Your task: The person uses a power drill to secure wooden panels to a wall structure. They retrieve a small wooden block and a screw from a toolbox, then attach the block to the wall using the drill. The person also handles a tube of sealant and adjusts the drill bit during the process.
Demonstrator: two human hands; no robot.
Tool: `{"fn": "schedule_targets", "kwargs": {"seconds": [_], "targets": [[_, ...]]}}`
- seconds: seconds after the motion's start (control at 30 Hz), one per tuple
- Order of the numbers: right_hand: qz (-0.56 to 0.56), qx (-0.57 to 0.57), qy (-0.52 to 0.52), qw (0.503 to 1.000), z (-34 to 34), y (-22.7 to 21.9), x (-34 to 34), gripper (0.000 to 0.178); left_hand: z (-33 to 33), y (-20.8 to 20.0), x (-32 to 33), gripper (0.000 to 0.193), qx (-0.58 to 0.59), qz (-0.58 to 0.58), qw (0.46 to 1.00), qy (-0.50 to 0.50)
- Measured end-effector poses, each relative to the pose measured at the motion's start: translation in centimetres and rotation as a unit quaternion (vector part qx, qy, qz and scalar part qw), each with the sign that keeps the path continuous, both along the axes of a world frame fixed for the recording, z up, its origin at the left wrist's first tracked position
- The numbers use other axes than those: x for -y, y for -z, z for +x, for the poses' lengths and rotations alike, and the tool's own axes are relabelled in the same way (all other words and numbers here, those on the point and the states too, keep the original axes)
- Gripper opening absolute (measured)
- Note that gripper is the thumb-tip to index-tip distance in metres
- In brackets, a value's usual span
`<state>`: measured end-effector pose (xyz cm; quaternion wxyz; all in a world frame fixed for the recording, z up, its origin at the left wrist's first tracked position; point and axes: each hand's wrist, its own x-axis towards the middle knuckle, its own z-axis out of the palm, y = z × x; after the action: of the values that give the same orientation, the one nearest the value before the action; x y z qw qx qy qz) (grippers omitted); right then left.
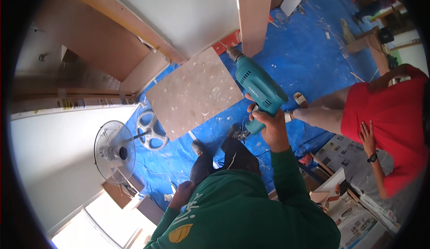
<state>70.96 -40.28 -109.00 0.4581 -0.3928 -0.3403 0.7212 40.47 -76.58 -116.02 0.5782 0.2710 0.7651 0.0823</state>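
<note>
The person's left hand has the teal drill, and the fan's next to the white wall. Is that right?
Not quite: the head view shows the right hand holding the teal drill. The fan is next to the white wall, as you said.

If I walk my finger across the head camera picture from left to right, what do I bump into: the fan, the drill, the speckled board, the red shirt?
Fan → speckled board → drill → red shirt.
</note>
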Motion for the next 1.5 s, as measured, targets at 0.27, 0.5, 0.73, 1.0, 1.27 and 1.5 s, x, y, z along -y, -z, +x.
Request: {"fn": "schedule_targets", "kwargs": {"seconds": [0.27,0.5,0.73,1.0,1.27,1.5], "targets": [[-0.029,-0.082,-0.035,0.996,1.2,2.3,-0.5,0.057,1.6,-5.9,2.0,0.027,0.046,-0.018,0.994,-0.097],[-0.025,-0.072,-0.044,0.996,1.0,-0.2,0.2,0.055,-1.7,-9.2,0.4,0.022,-0.016,0.144,0.975,-0.17],[-0.01,-0.044,-0.024,0.999,-0.1,0.1,0.5,0.051,-1.9,-17.8,-5.6,0.02,-0.047,0.278,0.935,-0.217],[0.014,-0.013,-0.008,1.0,-2.5,-2.3,-1.8,0.061,-9.5,-22.7,-13.2,0.027,-0.151,0.392,0.903,-0.085],[0.169,-0.14,0.053,0.974,-8.2,-5.9,-8.3,0.068,-29.9,-31.5,-32.9,0.06,-0.285,0.579,0.763,0.04],[0.162,-0.129,-0.009,0.978,-15.3,-14.9,-11.2,0.06,-43.3,-47.7,-57.9,0.116,-0.148,0.656,0.732,-0.108]]}}
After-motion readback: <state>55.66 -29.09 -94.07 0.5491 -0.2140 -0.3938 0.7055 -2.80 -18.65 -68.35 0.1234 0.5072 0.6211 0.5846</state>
